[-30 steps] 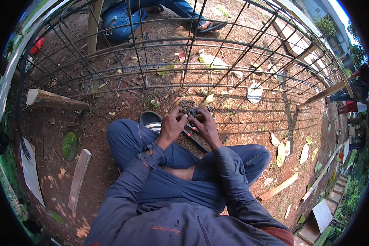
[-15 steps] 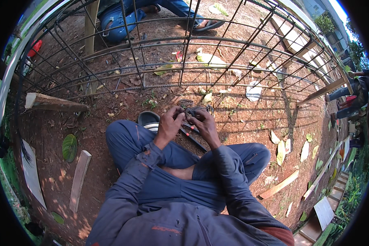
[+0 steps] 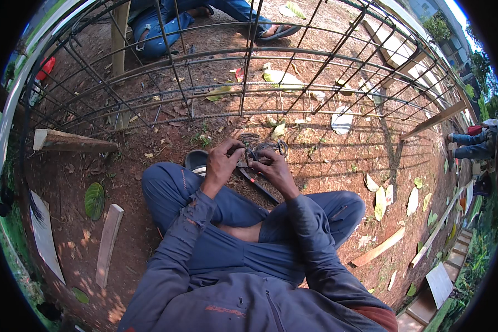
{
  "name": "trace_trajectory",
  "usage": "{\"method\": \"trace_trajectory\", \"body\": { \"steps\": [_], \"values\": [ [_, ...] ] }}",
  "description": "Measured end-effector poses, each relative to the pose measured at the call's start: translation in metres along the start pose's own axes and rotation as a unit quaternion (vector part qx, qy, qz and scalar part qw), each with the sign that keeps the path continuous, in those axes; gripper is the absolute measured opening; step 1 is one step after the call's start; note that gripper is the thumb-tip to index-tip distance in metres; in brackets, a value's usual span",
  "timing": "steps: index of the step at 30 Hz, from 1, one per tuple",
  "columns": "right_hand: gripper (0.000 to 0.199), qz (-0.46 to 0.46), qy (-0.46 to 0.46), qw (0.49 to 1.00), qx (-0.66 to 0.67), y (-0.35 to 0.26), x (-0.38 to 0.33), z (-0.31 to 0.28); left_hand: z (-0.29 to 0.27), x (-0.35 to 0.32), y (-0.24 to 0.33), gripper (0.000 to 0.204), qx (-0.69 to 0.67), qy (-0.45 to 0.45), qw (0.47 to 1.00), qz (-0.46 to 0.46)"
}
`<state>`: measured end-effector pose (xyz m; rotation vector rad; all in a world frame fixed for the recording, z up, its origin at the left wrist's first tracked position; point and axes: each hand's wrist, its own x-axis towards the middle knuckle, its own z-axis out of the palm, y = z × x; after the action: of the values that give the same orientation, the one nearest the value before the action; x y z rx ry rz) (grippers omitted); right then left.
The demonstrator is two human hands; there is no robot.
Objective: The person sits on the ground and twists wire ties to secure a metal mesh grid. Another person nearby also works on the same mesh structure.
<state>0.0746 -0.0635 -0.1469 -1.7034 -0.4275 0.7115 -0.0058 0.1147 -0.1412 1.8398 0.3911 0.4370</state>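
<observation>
I sit cross-legged with both hands raised in front of my shins. My right hand (image 3: 275,169) is closed, thumb against fingers, on thin dark wire (image 3: 252,153). Just left of it, my left hand (image 3: 222,165) has its fingertips pinched together; whatever lies between them is too small to make out. Beneath the hands, pincers (image 3: 266,192) with dark handles and red marks lie on the ground. A coil of dark wire (image 3: 283,148) rests just beyond my right hand. By my left hand a dark sandal (image 3: 195,159) with a pale striped strap is partly covered.
A cage of steel bars (image 3: 216,115) spans the ground ahead, propped by wooden stakes (image 3: 74,140). Behind it sits another person in torn jeans (image 3: 155,36). Wood offcuts (image 3: 109,243) and leaves (image 3: 94,200) lie at both sides. Other people (image 3: 478,141) are at the far right.
My hands have moved slightly apart, the left one shifting a little left, and dark wire now shows between them. At the far right, people have changed posture.
</observation>
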Motion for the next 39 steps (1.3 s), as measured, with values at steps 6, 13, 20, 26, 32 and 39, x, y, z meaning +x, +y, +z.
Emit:
{"method": "trace_trajectory", "body": {
  "steps": [6, 13, 20, 26, 32, 39],
  "values": [
    [0.038, 0.005, -0.077, 0.997, 0.017, -0.012, -0.003, -0.001, -0.002, 0.003, -0.007, 0.012, 0.051, 0.001, 0.998, 0.036],
    [0.044, 0.043, -0.117, 0.983, 0.135, -0.015, -0.009, 0.003, -0.002, 0.004, -0.014, 0.013, 0.045, 0.009, 0.998, 0.05],
    [0.039, 0.03, -0.078, 0.986, 0.144, -0.019, -0.009, 0.007, 0.001, 0.001, -0.006, 0.017, -0.005, 0.021, 1.0, -0.012],
    [0.035, -0.018, -0.054, 0.997, 0.054, 0.003, -0.003, 0.01, 0.004, -0.006, 0.005, 0.018, 0.098, -0.012, 0.995, 0.015],
    [0.026, -0.027, 0.004, 1.0, 0.007, 0.025, 0.004, 0.019, 0.009, -0.007, -0.005, 0.023, 0.163, 0.014, 0.986, 0.029],
    [0.026, -0.028, 0.06, 0.997, -0.033, 0.024, 0.006, 0.014, 0.011, -0.008, -0.005, 0.02, 0.123, -0.001, 0.992, -0.018]
  ]
}}
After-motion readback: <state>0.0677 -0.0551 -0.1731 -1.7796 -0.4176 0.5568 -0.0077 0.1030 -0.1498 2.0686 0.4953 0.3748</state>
